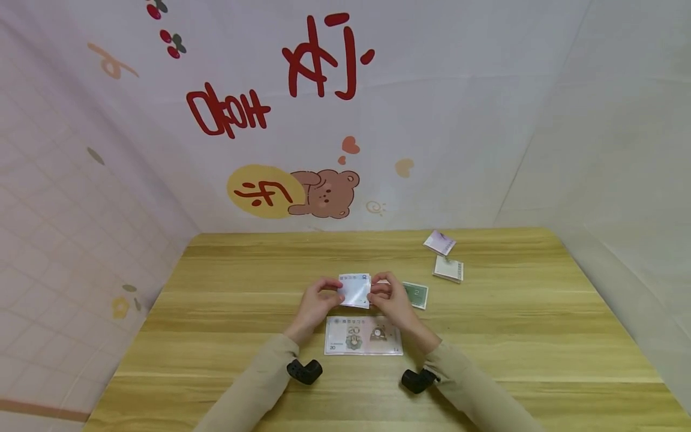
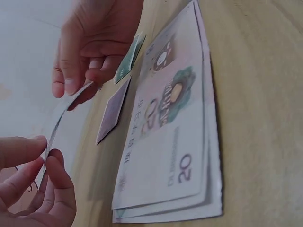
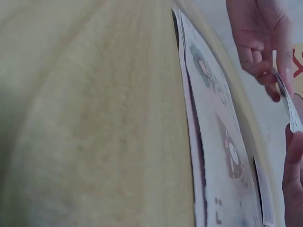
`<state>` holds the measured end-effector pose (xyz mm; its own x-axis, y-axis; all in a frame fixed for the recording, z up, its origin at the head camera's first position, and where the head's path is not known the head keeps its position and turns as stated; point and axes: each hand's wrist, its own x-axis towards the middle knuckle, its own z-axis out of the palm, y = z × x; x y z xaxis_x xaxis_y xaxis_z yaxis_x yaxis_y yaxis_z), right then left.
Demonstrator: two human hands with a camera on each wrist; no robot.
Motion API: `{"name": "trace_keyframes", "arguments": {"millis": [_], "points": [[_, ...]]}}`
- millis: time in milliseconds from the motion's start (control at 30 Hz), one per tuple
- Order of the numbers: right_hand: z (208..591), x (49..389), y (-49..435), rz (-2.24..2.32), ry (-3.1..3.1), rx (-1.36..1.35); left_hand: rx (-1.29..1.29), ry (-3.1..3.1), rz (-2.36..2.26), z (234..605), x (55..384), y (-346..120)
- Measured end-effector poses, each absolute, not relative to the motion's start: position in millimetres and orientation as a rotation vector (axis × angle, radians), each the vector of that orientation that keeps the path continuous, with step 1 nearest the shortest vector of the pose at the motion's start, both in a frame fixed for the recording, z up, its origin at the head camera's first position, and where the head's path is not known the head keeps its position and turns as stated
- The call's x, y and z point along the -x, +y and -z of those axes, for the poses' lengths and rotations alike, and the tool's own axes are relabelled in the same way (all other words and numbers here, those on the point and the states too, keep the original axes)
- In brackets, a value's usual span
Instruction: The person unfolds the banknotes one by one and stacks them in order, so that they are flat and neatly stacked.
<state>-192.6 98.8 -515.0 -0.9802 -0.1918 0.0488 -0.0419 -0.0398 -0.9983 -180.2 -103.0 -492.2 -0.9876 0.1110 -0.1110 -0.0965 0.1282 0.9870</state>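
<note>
Mid-frame, the left hand [image 1: 315, 305] and right hand [image 1: 397, 305] pinch, thumb to finger, opposite edges of a note [image 1: 354, 291], its folding seemingly underway; small notes [image 1: 448, 269] right of centre look done, the flat 20s [image 1: 364, 336] below still to do.

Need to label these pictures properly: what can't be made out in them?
Head view: left end of the green note, hidden by the right hand.
Head view: fine print on the held note, too small.
Left wrist view: face of the held note, turned nearly edge-on.
Right wrist view: part of the held note, cut off by the picture's right edge.
</note>
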Motion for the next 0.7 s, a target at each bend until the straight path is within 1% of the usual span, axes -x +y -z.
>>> {"name": "trace_keyframes", "arguments": {"millis": [167,267,500,567,633,700], "points": [[511.9,187.4,102.1,2.214,2.077,0.237,-0.040,2.222,-1.950,492.3,176.0,-99.4],[509.9,184.3,103.6,2.223,2.084,0.246,-0.108,2.299,-1.879,490.8,173.5,-97.6],[504.6,174.3,104.6,2.145,2.215,0.414,-0.396,2.537,-1.747,483.5,169.2,-87.2],[501.6,171.0,104.0,2.108,2.254,0.455,-0.446,2.541,-1.775,478.7,166.9,-83.2],[490.9,165.4,102.4,2.078,2.277,0.498,-0.468,2.522,-1.817,462.9,160.2,-78.2],[485.1,162.5,101.1,2.071,2.287,0.537,-0.482,2.516,-1.858,460.5,159.4,-75.4]]}}
